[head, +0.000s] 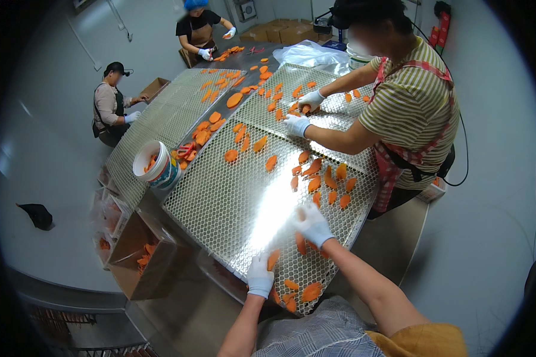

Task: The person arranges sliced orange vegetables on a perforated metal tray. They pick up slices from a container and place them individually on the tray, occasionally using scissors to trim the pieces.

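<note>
My left hand (260, 277), in a white knit glove, rests at the near left edge of a mesh drying rack (219, 192). An orange food slice (273, 259) lies against its thumb side; whether the fingers grip it is unclear. Over the rack farther right is my gloved right hand (313, 224), blurred, with its fingertips hard to make out. Another long orange slice (300, 243) shows just below this hand. Several more slices, among them a broad one (311, 292), lie on the near corner of the mesh. A group beyond my right hand includes a curved slice (330, 178).
A co-worker (411, 102) handles slices at the rack's far half. Two others stand beyond and beside a second mesh rack (161, 116). Between the racks are a white bucket (164, 167), red-handled scissors (186, 149) and piled slices (202, 134). A cardboard box (154, 276) stands low at left.
</note>
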The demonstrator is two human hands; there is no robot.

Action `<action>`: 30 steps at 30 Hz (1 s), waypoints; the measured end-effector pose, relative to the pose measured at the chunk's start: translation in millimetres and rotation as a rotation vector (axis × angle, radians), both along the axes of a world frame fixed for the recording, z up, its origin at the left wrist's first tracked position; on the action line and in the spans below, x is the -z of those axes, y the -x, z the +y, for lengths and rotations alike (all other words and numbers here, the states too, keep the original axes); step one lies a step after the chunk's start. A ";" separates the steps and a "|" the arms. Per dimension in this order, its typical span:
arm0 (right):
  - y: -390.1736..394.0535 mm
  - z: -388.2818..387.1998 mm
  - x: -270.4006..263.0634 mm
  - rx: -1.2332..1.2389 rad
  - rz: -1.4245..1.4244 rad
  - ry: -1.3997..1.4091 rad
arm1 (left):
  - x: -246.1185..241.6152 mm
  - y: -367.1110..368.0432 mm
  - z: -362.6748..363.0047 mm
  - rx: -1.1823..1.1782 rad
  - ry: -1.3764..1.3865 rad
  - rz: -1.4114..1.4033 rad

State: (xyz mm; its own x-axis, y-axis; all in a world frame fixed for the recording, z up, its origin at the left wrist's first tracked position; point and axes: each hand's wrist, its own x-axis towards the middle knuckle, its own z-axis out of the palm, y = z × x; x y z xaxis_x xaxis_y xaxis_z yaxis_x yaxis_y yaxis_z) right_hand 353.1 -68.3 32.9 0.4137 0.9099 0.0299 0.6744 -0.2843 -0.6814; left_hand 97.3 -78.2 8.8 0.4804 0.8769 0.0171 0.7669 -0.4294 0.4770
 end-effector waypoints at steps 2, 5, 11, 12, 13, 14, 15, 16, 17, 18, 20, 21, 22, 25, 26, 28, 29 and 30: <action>26.2 -9.2 24.6 -0.056 -0.198 0.111 | 2.0 7.4 -2.8 0.100 -0.081 0.003; 42.5 -15.8 60.7 -0.032 -0.224 0.202 | 9.0 11.6 -13.1 0.047 -0.149 0.056; 49.1 3.9 57.7 -0.084 -0.213 0.357 | 0.6 7.7 4.4 -0.078 0.092 -0.096; 46.0 5.4 50.1 -0.093 -0.154 0.370 | -1.7 8.8 9.0 -0.096 0.136 -0.172; 43.5 2.9 39.7 -0.120 -0.105 0.369 | -2.7 12.6 13.7 -0.153 0.267 -0.360; 39.9 -2.5 28.9 -0.147 -0.056 0.369 | -5.6 23.2 13.6 -0.221 0.431 -0.544; 31.9 -10.0 18.7 -0.167 -0.013 0.371 | -15.3 29.2 11.0 -0.282 0.599 -0.734; 28.3 -18.2 11.1 -0.183 0.023 0.314 | -25.1 39.9 7.7 -0.346 0.716 -0.821; 26.2 -27.6 5.2 -0.199 0.060 0.258 | -22.9 54.3 4.3 -0.428 0.817 -0.881; 27.2 -37.7 4.6 -0.209 0.103 0.205 | -22.3 62.1 -2.0 -0.439 0.842 -1.008; 40.3 -47.8 16.6 -0.326 -0.087 0.131 | -18.5 72.1 -15.6 -0.460 0.953 -1.295; 49.8 -52.7 25.6 -0.384 -0.178 0.088 | -16.2 77.5 -20.6 -0.514 0.944 -1.376; 56.4 -54.9 34.5 -0.384 -0.149 0.065 | -12.2 80.0 -21.2 -0.562 0.932 -1.457; 60.2 -59.7 36.3 -0.267 0.023 0.143 | -24.5 86.7 -16.5 -0.686 0.816 -1.734; 60.4 -66.4 23.4 -0.093 0.272 0.140 | -30.5 93.7 -12.1 -0.633 0.869 -1.744; 60.2 -75.7 10.8 -0.244 0.191 0.162 | -39.1 102.7 0.1 -0.386 0.909 -1.423; 60.7 -80.5 3.5 -0.319 0.152 0.172 | -34.7 93.2 -7.2 -0.543 0.748 -1.112; 72.6 -90.7 -15.5 -0.345 0.153 -0.020 | -37.7 74.8 -18.8 -0.510 0.624 -0.938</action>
